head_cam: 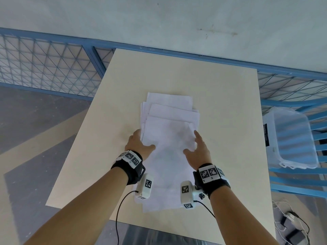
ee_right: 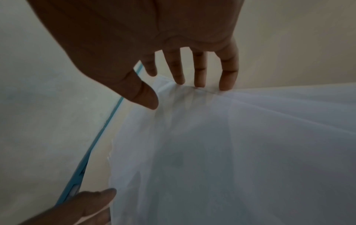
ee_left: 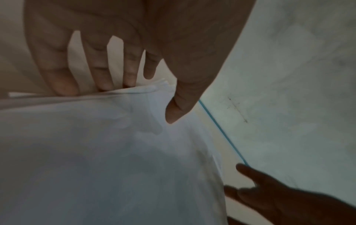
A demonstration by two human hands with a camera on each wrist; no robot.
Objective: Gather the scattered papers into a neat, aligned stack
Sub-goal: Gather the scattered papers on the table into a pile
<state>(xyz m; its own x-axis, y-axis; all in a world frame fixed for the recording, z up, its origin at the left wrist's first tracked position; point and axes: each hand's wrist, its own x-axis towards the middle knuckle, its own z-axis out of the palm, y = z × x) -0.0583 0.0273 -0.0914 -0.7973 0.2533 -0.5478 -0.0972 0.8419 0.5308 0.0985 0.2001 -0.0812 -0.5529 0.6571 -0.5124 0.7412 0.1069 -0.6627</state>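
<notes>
Several white papers [head_cam: 169, 124] lie in a loose, fanned pile on the pale table [head_cam: 221, 103], their far edges offset from one another. My left hand [head_cam: 141, 142] stands at the pile's left edge, straight fingers [ee_left: 108, 85] touching the sheet edges and thumb hovering over the top sheet [ee_left: 96, 152]. My right hand [head_cam: 194, 144] mirrors it at the right edge, its fingertips [ee_right: 199, 83] against the paper [ee_right: 231, 152] and thumb above it. Neither hand is curled round the sheets. The pile's near end runs between my wrists toward the table's front edge.
A clear plastic bin [head_cam: 292, 138] sits on a blue chair [head_cam: 300, 184] right of the table. A blue mesh fence [head_cam: 53, 64] runs behind. Cables and pedals [head_cam: 292, 225] lie on the floor at the lower right.
</notes>
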